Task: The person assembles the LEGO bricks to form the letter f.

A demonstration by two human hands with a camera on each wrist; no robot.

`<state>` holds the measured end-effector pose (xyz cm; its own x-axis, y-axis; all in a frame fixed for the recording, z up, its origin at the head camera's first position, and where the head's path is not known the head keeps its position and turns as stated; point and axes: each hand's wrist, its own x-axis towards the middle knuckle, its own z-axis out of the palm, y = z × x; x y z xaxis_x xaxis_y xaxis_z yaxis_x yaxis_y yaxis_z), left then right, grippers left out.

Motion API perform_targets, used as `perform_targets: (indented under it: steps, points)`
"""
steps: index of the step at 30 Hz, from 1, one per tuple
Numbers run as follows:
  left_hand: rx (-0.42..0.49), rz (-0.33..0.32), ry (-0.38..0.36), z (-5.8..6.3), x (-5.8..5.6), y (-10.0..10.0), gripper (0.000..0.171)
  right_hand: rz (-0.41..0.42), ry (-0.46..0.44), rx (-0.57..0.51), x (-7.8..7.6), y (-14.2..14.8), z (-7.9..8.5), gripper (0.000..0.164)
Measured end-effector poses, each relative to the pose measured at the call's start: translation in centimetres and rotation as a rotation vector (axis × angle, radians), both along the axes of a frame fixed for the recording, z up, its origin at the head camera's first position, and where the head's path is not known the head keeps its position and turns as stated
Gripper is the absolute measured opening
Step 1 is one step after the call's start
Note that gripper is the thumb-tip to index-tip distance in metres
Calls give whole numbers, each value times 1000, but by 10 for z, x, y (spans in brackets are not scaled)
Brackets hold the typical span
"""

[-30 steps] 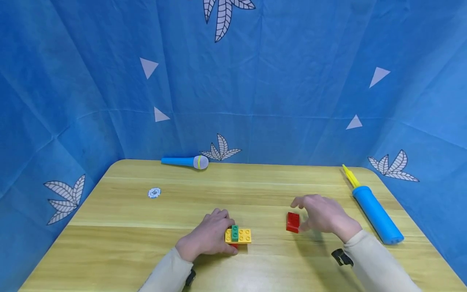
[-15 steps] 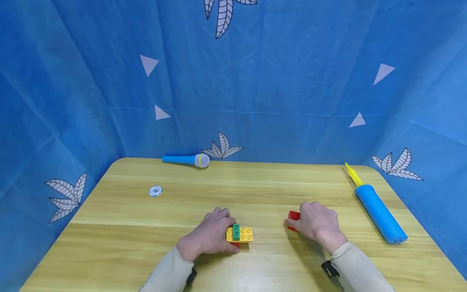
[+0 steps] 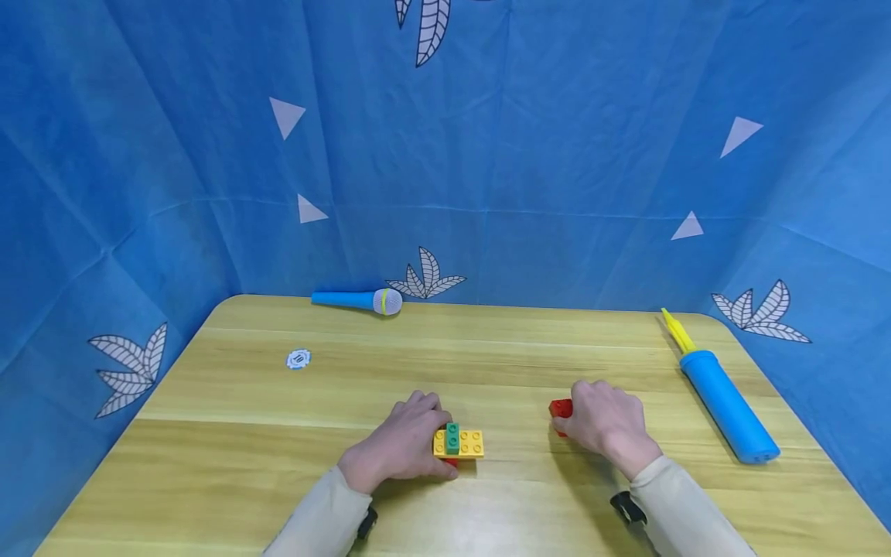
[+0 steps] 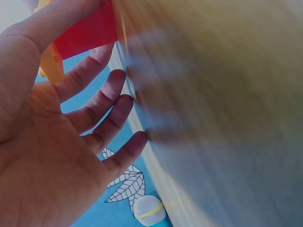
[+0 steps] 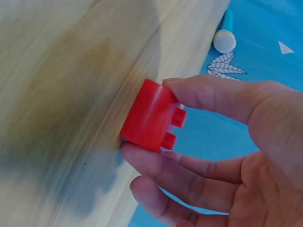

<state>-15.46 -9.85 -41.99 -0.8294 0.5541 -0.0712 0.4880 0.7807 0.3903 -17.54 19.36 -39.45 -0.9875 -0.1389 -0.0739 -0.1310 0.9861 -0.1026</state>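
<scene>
My left hand [image 3: 402, 442] grips the red brick [image 4: 87, 29] at the base of a small stack near the table's front. On top of that red base sits a yellow brick [image 3: 472, 444], crossed by a narrow green brick [image 3: 452, 439]. In the left wrist view the thumb and index finger are at the red base, while the other fingertips reach down to the tabletop. To the right, my right hand [image 3: 607, 422] pinches a loose red brick [image 5: 150, 116] between thumb and fingers. Its studs face the palm, and its far side is close to the wood.
A toy microphone [image 3: 355, 301] lies at the back edge of the table [image 3: 445, 356]. A round white chip [image 3: 298, 359] is at the left. On the right lies a blue hand pump [image 3: 729, 406] with a yellow nozzle. Blue patterned cloth [image 3: 522, 155] hangs behind.
My right hand has come down and left onto the loose red brick and now pinches it. The left hand keeps its grip on the stack. The camera view has shifted slightly.
</scene>
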Motion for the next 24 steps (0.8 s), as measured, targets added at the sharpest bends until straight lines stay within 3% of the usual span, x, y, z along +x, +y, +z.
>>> perform_targets:
  steps: [3, 9, 16, 24]
  points:
    - [0, -3, 3, 1, -1, 0, 66, 14, 10, 0, -1, 0, 3, 43]
    - [3, -7, 12, 2, -3, 0, 64, 92, 62, -79, -1, -11, 20, 22]
    - [1, -10, 3, 2, -3, 1, 66, 242, 106, -147, 6, -39, 46, 32]
    - [11, 4, -20, -2, -2, 0, 67, 466, 225, -141, 23, -73, 57, 34]
